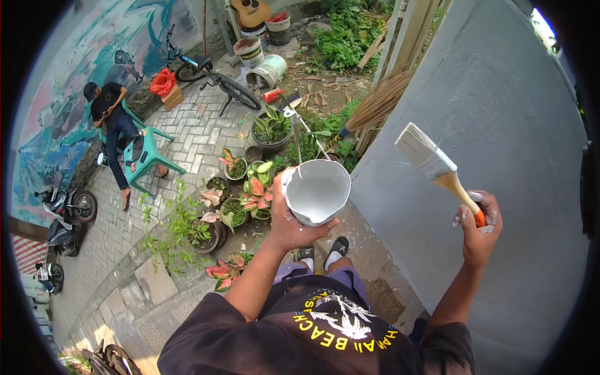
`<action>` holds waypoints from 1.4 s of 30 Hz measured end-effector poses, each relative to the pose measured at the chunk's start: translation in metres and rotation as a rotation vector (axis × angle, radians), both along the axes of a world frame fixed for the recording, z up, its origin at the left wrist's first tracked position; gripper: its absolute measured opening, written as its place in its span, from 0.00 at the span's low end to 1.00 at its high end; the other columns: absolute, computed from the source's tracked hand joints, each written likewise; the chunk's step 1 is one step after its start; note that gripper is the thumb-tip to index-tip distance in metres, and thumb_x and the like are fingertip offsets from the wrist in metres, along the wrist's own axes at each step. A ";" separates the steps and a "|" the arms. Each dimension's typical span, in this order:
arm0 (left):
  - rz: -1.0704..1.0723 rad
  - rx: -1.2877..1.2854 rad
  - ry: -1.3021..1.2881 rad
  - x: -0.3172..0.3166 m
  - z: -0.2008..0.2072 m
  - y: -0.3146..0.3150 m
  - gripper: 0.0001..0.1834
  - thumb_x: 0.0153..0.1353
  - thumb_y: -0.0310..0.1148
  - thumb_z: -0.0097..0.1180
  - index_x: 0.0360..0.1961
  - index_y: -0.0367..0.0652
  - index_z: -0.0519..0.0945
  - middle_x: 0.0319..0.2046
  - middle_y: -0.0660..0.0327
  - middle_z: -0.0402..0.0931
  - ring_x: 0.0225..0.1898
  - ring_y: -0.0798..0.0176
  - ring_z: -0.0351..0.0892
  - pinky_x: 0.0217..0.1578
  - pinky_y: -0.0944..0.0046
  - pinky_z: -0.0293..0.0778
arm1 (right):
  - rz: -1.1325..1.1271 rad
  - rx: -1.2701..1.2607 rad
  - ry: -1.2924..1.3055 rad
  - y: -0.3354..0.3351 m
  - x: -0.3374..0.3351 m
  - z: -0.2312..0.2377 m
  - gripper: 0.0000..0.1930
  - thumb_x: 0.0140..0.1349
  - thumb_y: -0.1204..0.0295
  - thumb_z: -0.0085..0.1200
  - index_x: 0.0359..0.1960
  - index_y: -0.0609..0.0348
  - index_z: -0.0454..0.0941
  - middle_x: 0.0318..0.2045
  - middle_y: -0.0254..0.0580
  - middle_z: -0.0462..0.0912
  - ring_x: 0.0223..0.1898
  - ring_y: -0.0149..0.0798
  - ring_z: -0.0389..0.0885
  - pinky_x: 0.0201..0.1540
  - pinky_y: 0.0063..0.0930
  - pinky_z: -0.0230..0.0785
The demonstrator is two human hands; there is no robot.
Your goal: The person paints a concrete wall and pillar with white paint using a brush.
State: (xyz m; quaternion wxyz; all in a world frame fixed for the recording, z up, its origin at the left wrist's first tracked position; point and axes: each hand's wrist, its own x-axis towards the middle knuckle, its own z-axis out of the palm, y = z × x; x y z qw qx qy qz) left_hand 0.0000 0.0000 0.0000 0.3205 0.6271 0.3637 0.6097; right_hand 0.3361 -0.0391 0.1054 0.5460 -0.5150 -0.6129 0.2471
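My left hand [292, 226] is wrapped round a white paint cup [317, 190] with an uneven rim and white paint inside, held out in front of my body. In my right hand [480, 228] is a paintbrush [447, 175], gripped by its wooden handle near the orange end. Its wide pale bristles point up and to the left, apart from the cup. White smears mark the fingers of my right hand. Beside the brush, on the right, rises a grey wall [500, 106] with a patchy, streaked surface.
Potted plants [272, 128] stand left of the cup, and a stick broom [375, 103] leans by the wall. Farther left, a person [109, 119] sits by a green table [145, 159]. A bicycle [219, 81], buckets [267, 72], a guitar [251, 12] and a motorbike [69, 209] are around the paving.
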 end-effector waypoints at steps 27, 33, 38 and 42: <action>-0.191 0.175 0.165 0.037 0.084 -0.053 0.52 0.34 0.35 0.79 0.60 0.35 0.61 0.50 0.53 0.74 0.51 0.56 0.76 0.54 0.58 0.70 | 0.378 0.388 -0.617 -0.061 -0.095 0.191 0.20 0.40 0.81 0.71 0.34 0.58 0.72 0.25 0.40 0.79 0.32 0.43 0.86 0.33 0.31 0.81; -0.302 0.006 0.008 0.040 0.078 -0.054 0.52 0.32 0.36 0.79 0.59 0.35 0.62 0.51 0.53 0.74 0.50 0.55 0.77 0.53 0.57 0.71 | 0.470 0.330 -0.847 -0.054 -0.109 0.198 0.21 0.37 0.80 0.71 0.34 0.60 0.74 0.27 0.45 0.82 0.30 0.43 0.86 0.31 0.30 0.78; -0.229 0.037 0.187 0.032 0.085 -0.057 0.52 0.31 0.36 0.80 0.59 0.36 0.63 0.49 0.54 0.74 0.50 0.55 0.77 0.52 0.57 0.71 | 0.486 0.315 -0.671 -0.046 -0.119 0.185 0.19 0.39 0.81 0.69 0.34 0.63 0.74 0.28 0.46 0.83 0.29 0.45 0.85 0.30 0.31 0.76; -0.258 0.045 0.100 0.033 0.080 -0.054 0.53 0.30 0.36 0.80 0.59 0.37 0.63 0.49 0.54 0.73 0.50 0.55 0.77 0.52 0.57 0.71 | 0.672 0.126 -0.913 -0.031 -0.124 0.191 0.19 0.43 0.81 0.67 0.37 0.63 0.73 0.30 0.45 0.80 0.30 0.49 0.83 0.29 0.33 0.74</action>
